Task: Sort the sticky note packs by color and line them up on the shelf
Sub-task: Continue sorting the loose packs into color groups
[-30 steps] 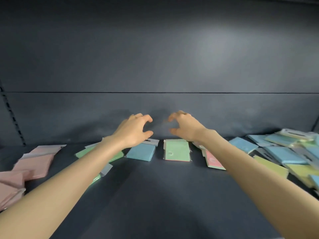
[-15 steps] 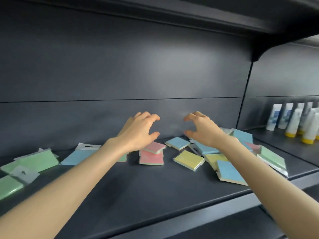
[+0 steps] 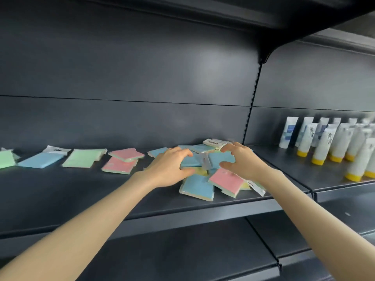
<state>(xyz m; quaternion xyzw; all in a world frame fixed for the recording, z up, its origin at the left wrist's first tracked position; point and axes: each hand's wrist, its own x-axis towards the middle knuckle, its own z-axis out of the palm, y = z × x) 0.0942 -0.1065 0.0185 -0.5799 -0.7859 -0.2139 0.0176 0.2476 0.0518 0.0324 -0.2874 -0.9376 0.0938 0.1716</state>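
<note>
A jumbled heap of sticky note packs lies at the right end of the dark shelf (image 3: pixel 60 195). My left hand (image 3: pixel 168 166) grips a blue pack (image 3: pixel 189 162) in the heap with curled fingers. My right hand (image 3: pixel 241 161) clasps another blue pack (image 3: pixel 220 159) beside it. In front of them lie a blue pack (image 3: pixel 197 187) and a pink pack (image 3: pixel 226 181). Along the shelf to the left sit two pink packs (image 3: pixel 119 165), a green pack (image 3: pixel 83 158), a blue pack (image 3: pixel 40 160) and a green pack (image 3: pixel 6 159).
White tubes with yellow caps (image 3: pixel 324 142) stand on the adjoining shelf section at the right. An upright post (image 3: pixel 251 102) separates the two sections. A lower shelf (image 3: pixel 182 250) runs beneath. Another shelf overhangs at the top.
The view has swung right along the shelf. Both hands have dropped from hovering above the packs onto the heap and closed on blue packs.
</note>
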